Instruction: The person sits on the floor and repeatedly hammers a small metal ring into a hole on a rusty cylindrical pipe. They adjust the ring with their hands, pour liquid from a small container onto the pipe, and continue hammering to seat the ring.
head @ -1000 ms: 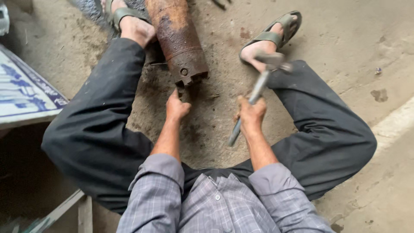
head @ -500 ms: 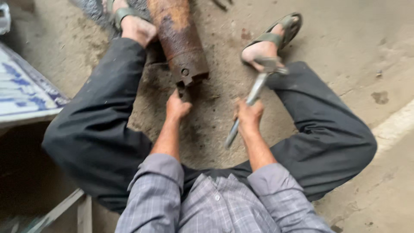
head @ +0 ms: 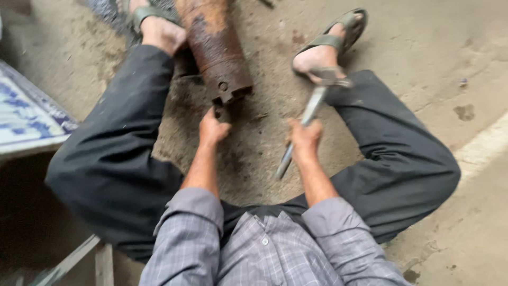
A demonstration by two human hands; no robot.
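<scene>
The person is sitting on the dusty concrete floor (head: 423,42) with knees spread wide, and a rusty metal cylinder (head: 214,45) is lying on the floor between the sandalled feet. The cylinder is thick, reddish-brown and heavily pitted with rust; its near end is showing a small round hole in the side wall and a notched, uneven rim.

The left hand (head: 212,130) is closing its grip on a small dark part (head: 221,111) that is sticking out from the cylinder's near end — the fingers are pressed together around it, and the cylinder is sitting just beyond that grip, touching the part being held.

The right hand (head: 304,139) is wrapping its grip tightly around the handle of a grey metal hammer (head: 312,106). The handle is running up and away from that grip toward the right foot (head: 317,55), with its head blurred near the foot, and a short length is poking out below the fist. The hammer is well to the right of the cylinder, not touching it.

Left of the left knee, a blue-and-white patterned board (head: 26,114) is lying at the edge of view.
</scene>
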